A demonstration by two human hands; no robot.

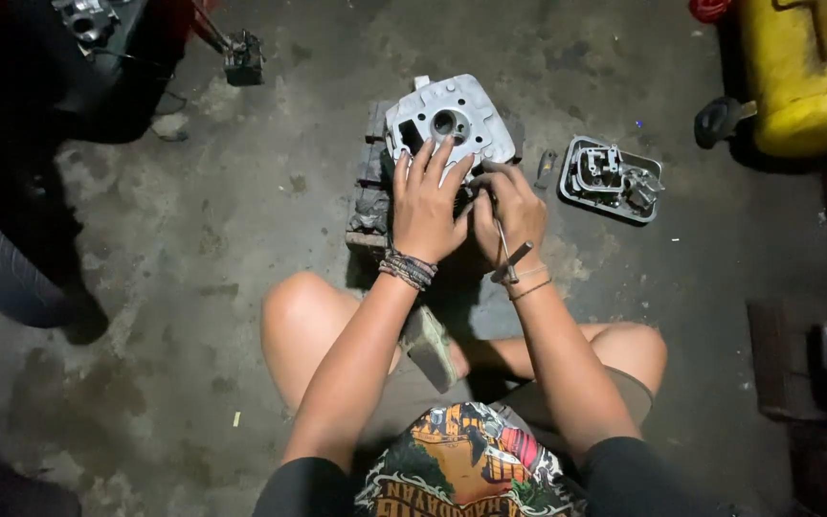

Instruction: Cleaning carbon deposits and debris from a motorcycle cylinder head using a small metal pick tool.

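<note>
left hand [425, 206] lies flat, fingers spread, on the near edge of the grey engine casting [447, 120]. right hand [509, 209] is clenched round a thin metal tool [507, 254] at the casting's near right corner, just beside the left hand. the casting rests on a small wooden block [371, 191] on the concrete floor [222, 220], directly ahead of the knees. a second metal part [611, 178] lies near on the right; open floor lies left; a yellow tank [801, 81] bounds the far right.
</note>
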